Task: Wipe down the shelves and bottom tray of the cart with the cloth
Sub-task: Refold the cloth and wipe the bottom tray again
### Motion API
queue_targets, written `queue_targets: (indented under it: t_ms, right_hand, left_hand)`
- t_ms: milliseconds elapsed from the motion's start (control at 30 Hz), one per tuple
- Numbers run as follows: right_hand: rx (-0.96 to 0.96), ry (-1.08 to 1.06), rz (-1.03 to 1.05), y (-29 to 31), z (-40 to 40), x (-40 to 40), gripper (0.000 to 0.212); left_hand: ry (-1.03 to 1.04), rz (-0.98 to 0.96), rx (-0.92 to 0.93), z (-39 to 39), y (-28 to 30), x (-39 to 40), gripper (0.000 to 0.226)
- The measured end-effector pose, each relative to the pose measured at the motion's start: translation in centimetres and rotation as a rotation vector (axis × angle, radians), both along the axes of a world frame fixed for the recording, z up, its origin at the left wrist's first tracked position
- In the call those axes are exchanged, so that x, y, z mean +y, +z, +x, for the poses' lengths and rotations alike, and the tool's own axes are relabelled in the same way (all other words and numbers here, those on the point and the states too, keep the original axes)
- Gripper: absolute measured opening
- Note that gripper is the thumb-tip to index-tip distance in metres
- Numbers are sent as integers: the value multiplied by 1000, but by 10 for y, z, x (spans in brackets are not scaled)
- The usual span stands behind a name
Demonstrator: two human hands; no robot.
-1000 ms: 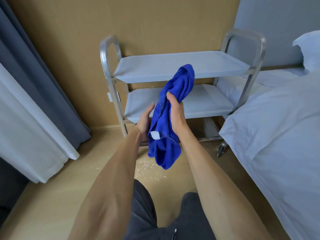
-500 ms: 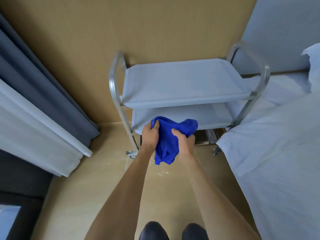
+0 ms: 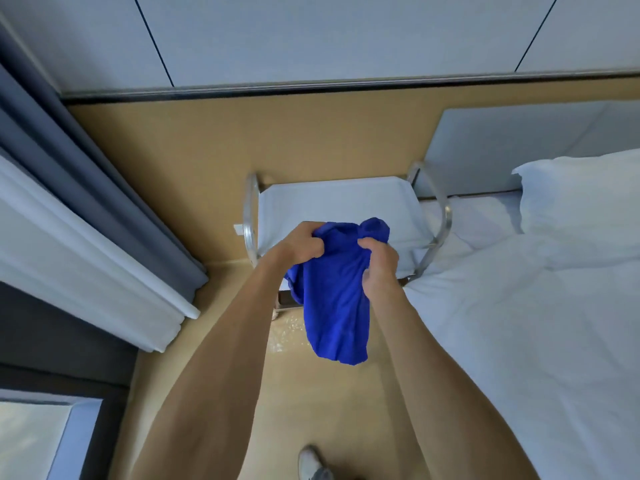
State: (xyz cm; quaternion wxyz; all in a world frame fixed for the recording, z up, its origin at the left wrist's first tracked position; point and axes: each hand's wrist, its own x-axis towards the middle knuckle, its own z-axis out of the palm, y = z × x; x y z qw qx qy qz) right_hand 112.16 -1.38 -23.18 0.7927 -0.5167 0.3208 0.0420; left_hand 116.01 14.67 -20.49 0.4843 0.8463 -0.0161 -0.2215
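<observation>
A blue cloth hangs bunched in front of me, held in the air over the floor. My left hand grips its upper left part and my right hand grips its upper right part, fingers curled into the fabric. Behind the cloth stands the metal cart against the tan wall; I look down on its pale top shelf. My arms and the cloth hide most of the lower shelves and the bottom tray.
A bed with white sheets and a pillow presses against the cart's right side. Grey and white curtains hang to the left. Pale specks lie on the tan floor near the cart. A shoe shows below.
The view has risen well above the cart, now seen from the top. Both hands stay on the cloth, which hangs longer and more spread than half a second ago.
</observation>
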Motion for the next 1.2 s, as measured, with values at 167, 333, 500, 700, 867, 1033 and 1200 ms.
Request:
queue_targets:
  t_ms: [167,333,500,700,867,1033,1200]
  right_hand:
    - [20,143,-143,61,15,1,30]
    - [-78,67,-330,77,18,11,14]
    - [-197,-259,-506,79,33,0,16]
    - [-201,-379,-325,91,77,-22,19]
    - [-216,-258,-349,61,123,-39,30]
    - [-264,-75,-382,58,189,-38,47]
    - [-477,221,-546,77,232,-10,23]
  left_hand:
    - [1,46,-202,-1,45,-12,30]
    - [136,74,-331,-4,38,-20,25]
    - [295,130,-407,15,37,-11,19]
    - [80,588,-260,53,22,2,20]
    - [192,475,81,105,5,9,30]
    - [442,-215,297,165,18,-23,34]
    - [498,-682,199,225,66,-57,21]
